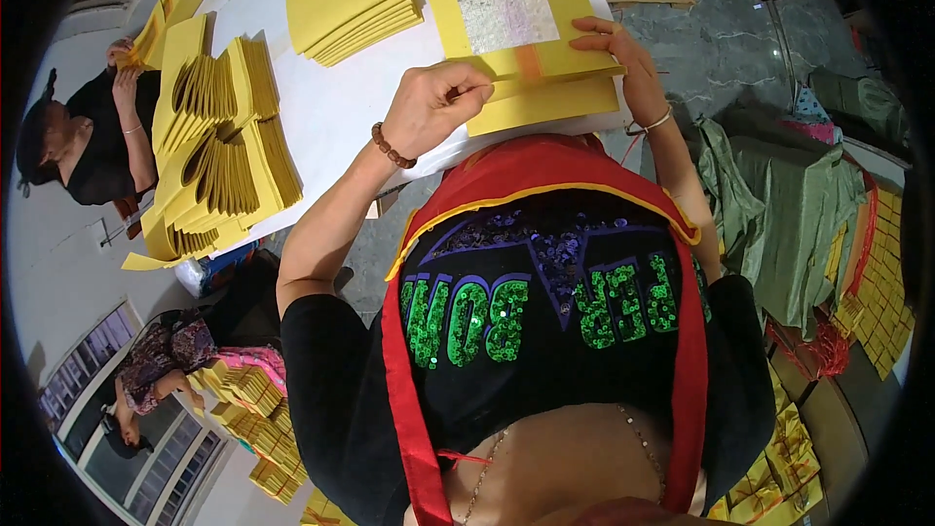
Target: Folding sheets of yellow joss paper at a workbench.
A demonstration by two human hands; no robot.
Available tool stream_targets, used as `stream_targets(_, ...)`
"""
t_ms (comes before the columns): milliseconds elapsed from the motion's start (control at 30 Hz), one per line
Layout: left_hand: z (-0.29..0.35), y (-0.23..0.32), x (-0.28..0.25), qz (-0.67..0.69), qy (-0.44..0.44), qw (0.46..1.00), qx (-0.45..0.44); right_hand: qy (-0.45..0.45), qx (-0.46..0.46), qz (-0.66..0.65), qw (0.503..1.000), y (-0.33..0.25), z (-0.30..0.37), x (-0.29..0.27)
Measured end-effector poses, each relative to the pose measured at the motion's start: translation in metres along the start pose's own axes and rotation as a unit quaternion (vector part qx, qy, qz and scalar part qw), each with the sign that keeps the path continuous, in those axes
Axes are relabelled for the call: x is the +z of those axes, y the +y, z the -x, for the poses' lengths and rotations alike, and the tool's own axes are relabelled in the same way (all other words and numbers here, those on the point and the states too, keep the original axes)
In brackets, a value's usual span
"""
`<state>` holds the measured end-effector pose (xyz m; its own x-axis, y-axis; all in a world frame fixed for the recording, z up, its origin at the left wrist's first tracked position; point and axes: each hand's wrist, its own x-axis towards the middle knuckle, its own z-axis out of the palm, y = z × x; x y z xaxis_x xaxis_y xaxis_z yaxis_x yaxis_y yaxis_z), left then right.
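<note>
Evidently, the yellow paper sheet point(575, 2) is laid flat at the near edge of the white-covered table point(365, 97), straight in front of the wearer, probably so both hands can reach it squarely. A silver foil square point(503, 6) is set on it, with an orange strip point(528, 62) on the side nearer the body. More yellow paper point(550, 109) is seen just below its near edge.

The left hand point(433, 109) is curled at the sheet's left near corner, thumb and index tip together; whether paper is pinched there cannot be told. The right hand point(635, 60) is kept at the right edge, fingers extended and slightly apart over the sheet, apparently to steady it; its thumb is not clearly seen.

Folded yellow stacks point(351, 5) are lined up beyond the left hand, likely to leave working room. Fanned yellow bundles point(219, 136) are piled farther left, near a co-worker's hands point(125, 88).

Writing: large green sequin lettering point(487, 321) is carried by the black T-shirt point(336, 360), partly covered by the red apron point(545, 170). No label can be read on the sheet.
</note>
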<state>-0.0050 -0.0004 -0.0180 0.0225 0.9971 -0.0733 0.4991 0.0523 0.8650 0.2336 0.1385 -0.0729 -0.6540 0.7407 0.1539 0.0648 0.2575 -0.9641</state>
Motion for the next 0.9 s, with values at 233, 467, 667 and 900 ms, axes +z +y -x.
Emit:
stream_targets(233,-0.005,-0.004,-0.002,0.129,-0.020,0.988,-0.084,0.005,0.018,-0.004,1.000,-0.007,0.000,0.001)
stream_targets(467,-0.010,-0.009,-0.006,0.164,-0.025,0.982,-0.091,-0.012,-0.007,0.061,0.998,-0.004,0.001,-0.003)
stream_targets(667,-0.015,-0.009,-0.009,0.194,-0.043,0.974,-0.111,-0.026,-0.075,0.049,0.996,0.012,0.002,-0.006)
stream_targets(900,-0.017,-0.013,-0.010,0.206,-0.048,0.971,-0.111,-0.039,-0.043,0.032,0.998,0.015,0.000,-0.008)
